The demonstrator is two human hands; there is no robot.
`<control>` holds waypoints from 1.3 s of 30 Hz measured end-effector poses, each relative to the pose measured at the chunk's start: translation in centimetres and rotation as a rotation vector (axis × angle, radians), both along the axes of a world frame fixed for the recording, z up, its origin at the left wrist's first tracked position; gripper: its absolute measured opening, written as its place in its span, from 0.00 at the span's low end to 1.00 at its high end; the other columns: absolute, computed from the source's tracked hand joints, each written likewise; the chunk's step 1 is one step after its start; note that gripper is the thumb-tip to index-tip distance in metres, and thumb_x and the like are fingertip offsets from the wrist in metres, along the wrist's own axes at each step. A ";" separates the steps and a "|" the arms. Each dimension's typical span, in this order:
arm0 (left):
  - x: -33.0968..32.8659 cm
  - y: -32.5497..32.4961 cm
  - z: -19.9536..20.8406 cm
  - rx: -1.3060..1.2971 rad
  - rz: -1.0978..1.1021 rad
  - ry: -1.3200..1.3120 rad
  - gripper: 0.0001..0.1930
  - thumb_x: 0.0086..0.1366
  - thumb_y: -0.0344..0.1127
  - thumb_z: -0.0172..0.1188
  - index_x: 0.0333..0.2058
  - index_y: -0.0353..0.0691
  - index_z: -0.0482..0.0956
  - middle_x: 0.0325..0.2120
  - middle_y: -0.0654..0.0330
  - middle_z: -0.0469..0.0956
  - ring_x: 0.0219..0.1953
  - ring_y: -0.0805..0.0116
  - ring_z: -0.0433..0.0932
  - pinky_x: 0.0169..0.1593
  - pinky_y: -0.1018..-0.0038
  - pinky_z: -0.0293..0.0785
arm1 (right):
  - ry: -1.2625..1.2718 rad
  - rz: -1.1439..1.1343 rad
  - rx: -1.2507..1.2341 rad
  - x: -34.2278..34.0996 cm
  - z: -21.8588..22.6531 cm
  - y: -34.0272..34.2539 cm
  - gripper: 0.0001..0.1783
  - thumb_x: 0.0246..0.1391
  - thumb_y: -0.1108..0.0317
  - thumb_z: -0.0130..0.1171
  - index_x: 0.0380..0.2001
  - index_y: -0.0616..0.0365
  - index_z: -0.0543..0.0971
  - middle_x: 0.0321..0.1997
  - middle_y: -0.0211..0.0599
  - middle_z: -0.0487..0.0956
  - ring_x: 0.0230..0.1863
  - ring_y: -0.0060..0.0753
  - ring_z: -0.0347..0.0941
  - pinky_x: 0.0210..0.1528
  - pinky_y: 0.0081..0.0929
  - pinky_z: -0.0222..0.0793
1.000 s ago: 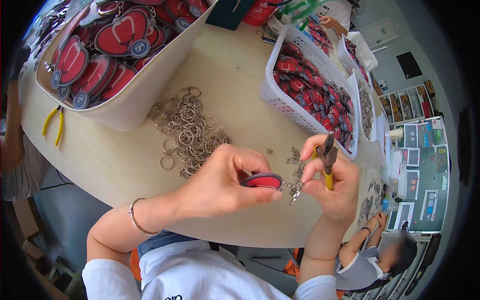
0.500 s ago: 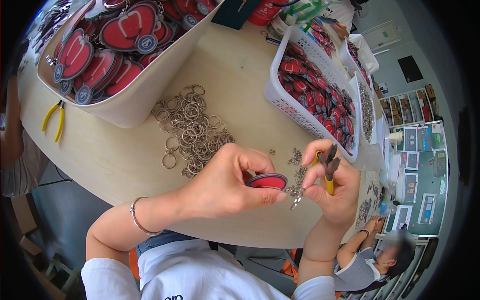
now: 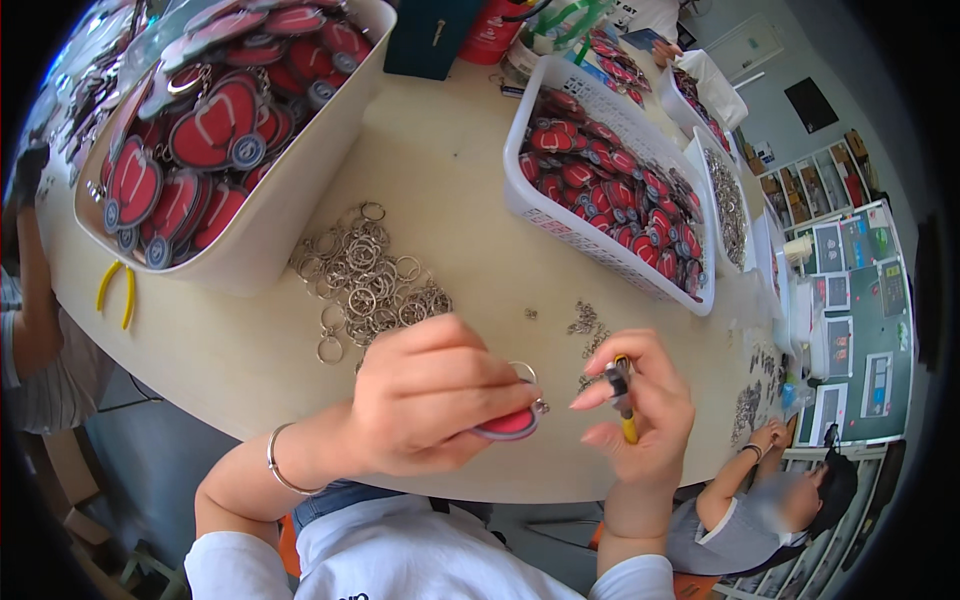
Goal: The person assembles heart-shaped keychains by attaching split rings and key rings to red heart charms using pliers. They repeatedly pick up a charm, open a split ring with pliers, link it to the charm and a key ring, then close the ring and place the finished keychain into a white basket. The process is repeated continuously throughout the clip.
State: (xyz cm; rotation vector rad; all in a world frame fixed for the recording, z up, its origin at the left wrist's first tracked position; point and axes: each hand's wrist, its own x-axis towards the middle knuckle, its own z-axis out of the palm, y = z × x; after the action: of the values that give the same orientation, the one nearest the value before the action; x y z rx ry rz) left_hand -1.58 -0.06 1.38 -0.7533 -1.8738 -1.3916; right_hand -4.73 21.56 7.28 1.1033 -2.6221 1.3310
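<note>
My left hand (image 3: 425, 395) is closed around a red keychain tag (image 3: 508, 426) with a dark rim. A silver split ring (image 3: 524, 371) and a small metal connector stick out beside its fingertips. In my right hand (image 3: 650, 410), just to the right, sit pliers (image 3: 627, 425) with yellow handles. They lie against the fingers while thumb and forefinger are spread apart, nothing visible between those tips. Ahead of my left hand lies a pile of silver split rings (image 3: 365, 280). Small metal connectors (image 3: 585, 320) are scattered beyond my right hand.
A white bin (image 3: 310, 190) heaped with red keychains stands at the far left, yellow-handled pliers (image 3: 128, 300) beside it. A white perforated basket (image 3: 590, 238) of red tags is at the far right, near a tray of metal parts (image 3: 728, 205). Another person (image 3: 740, 510) sits at the right.
My hands have moved apart. The left one drew back left with the tag, which now shows a split ring at it. My right thumb and forefinger have opened. The view has shifted slightly.
</note>
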 end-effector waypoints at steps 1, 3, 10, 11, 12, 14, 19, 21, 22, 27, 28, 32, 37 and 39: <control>0.2 -0.2 0.1 -0.058 0.027 0.045 0.14 0.41 0.23 0.67 0.32 0.36 0.85 0.28 0.60 0.80 0.24 0.67 0.72 0.26 0.75 0.68 | 0.034 -0.050 0.007 0.5 -0.4 0.3 0.25 0.36 0.52 0.72 0.17 0.65 0.74 0.35 0.38 0.73 0.35 0.41 0.67 0.37 0.33 0.67; 0.4 -0.5 -0.1 -0.132 0.068 0.103 0.15 0.42 0.25 0.66 0.34 0.37 0.85 0.30 0.62 0.80 0.25 0.68 0.71 0.28 0.77 0.69 | 0.179 -0.034 0.119 1.0 -0.4 0.9 0.24 0.36 0.54 0.72 0.16 0.63 0.73 0.34 0.39 0.74 0.34 0.42 0.67 0.36 0.33 0.67; 1.0 -0.7 0.2 -0.269 0.105 0.129 0.15 0.44 0.28 0.69 0.35 0.40 0.85 0.32 0.65 0.80 0.27 0.70 0.70 0.29 0.79 0.69 | 0.392 -0.036 0.301 2.0 -0.3 2.3 0.20 0.35 0.59 0.72 0.15 0.59 0.71 0.33 0.38 0.73 0.34 0.41 0.69 0.34 0.34 0.65; 1.0 -0.7 0.3 -0.275 0.100 0.118 0.14 0.44 0.28 0.69 0.34 0.41 0.85 0.32 0.66 0.80 0.27 0.70 0.70 0.29 0.79 0.69 | 0.403 -0.034 0.308 2.0 -0.4 2.4 0.20 0.34 0.59 0.72 0.15 0.59 0.71 0.33 0.38 0.73 0.34 0.41 0.69 0.34 0.34 0.65; 0.8 -0.5 0.2 -0.259 0.112 0.149 0.16 0.39 0.29 0.67 0.33 0.40 0.85 0.31 0.65 0.80 0.26 0.71 0.71 0.27 0.79 0.69 | 0.414 -0.031 0.316 2.0 -0.4 2.3 0.20 0.33 0.60 0.72 0.15 0.59 0.71 0.33 0.38 0.73 0.34 0.41 0.69 0.33 0.34 0.65; 0.3 0.0 0.1 -0.221 0.136 0.213 0.21 0.30 0.31 0.61 0.30 0.38 0.85 0.28 0.64 0.79 0.24 0.71 0.71 0.22 0.79 0.68 | 0.428 -0.024 0.324 1.9 -0.4 2.3 0.20 0.32 0.61 0.73 0.15 0.58 0.70 0.33 0.38 0.73 0.34 0.41 0.69 0.33 0.34 0.65; 0.3 0.1 0.2 -0.238 0.130 0.224 0.19 0.32 0.29 0.63 0.30 0.39 0.85 0.29 0.65 0.79 0.23 0.72 0.71 0.22 0.81 0.67 | 0.404 0.020 0.290 1.5 -0.5 2.7 0.20 0.30 0.61 0.73 0.15 0.58 0.70 0.33 0.38 0.73 0.34 0.40 0.69 0.31 0.33 0.64; 0.5 0.0 0.2 -0.267 0.127 0.205 0.17 0.37 0.30 0.66 0.32 0.40 0.85 0.30 0.66 0.79 0.25 0.71 0.71 0.24 0.80 0.68 | 0.410 0.029 0.297 1.5 -0.5 2.8 0.20 0.31 0.61 0.73 0.14 0.58 0.70 0.33 0.37 0.73 0.34 0.40 0.69 0.31 0.33 0.64; 0.8 -0.3 0.2 -0.293 0.120 0.181 0.15 0.42 0.31 0.68 0.34 0.41 0.84 0.32 0.66 0.80 0.27 0.71 0.71 0.27 0.78 0.69 | 0.412 0.033 0.301 1.5 -0.5 2.8 0.20 0.31 0.61 0.73 0.14 0.58 0.70 0.33 0.37 0.73 0.34 0.40 0.69 0.30 0.33 0.64; 1.0 -0.4 0.2 -0.337 0.110 0.166 0.14 0.48 0.33 0.70 0.36 0.42 0.84 0.34 0.67 0.80 0.30 0.69 0.71 0.29 0.77 0.70 | 0.404 0.020 0.313 1.6 -0.4 2.6 0.20 0.31 0.62 0.72 0.14 0.58 0.69 0.32 0.38 0.72 0.34 0.41 0.69 0.30 0.34 0.65; 1.0 -0.4 0.2 -0.336 0.107 0.164 0.13 0.48 0.33 0.70 0.36 0.42 0.84 0.33 0.67 0.80 0.30 0.69 0.71 0.29 0.77 0.70 | 0.403 0.023 0.313 1.6 -0.5 2.6 0.20 0.31 0.62 0.72 0.14 0.58 0.69 0.32 0.38 0.72 0.33 0.41 0.69 0.30 0.34 0.65; 1.1 -0.3 0.2 -0.342 0.113 0.176 0.13 0.49 0.32 0.70 0.35 0.43 0.83 0.34 0.67 0.80 0.31 0.70 0.71 0.29 0.77 0.70 | 0.393 0.044 0.301 1.7 -0.7 2.8 0.19 0.30 0.64 0.72 0.14 0.58 0.69 0.32 0.39 0.72 0.33 0.41 0.69 0.29 0.34 0.66; 0.7 0.0 0.2 -0.306 0.128 0.236 0.15 0.39 0.29 0.66 0.31 0.40 0.85 0.31 0.65 0.79 0.27 0.71 0.70 0.24 0.80 0.68 | 0.414 0.052 0.298 1.8 -1.0 2.9 0.19 0.24 0.66 0.72 0.12 0.58 0.68 0.32 0.40 0.72 0.32 0.42 0.68 0.26 0.33 0.65; 0.4 0.2 0.1 -0.284 0.129 0.271 0.16 0.35 0.28 0.65 0.29 0.38 0.85 0.30 0.65 0.79 0.26 0.72 0.69 0.22 0.81 0.66 | 0.432 0.053 0.294 1.9 -1.1 2.9 0.19 0.22 0.67 0.71 0.12 0.58 0.68 0.31 0.40 0.72 0.30 0.41 0.68 0.25 0.33 0.64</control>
State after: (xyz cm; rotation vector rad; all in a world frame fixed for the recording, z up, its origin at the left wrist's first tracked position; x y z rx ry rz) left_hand -1.13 0.09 1.52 -0.8929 -1.8848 -0.9045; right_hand -2.83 24.47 6.22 1.3226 -2.5137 0.6238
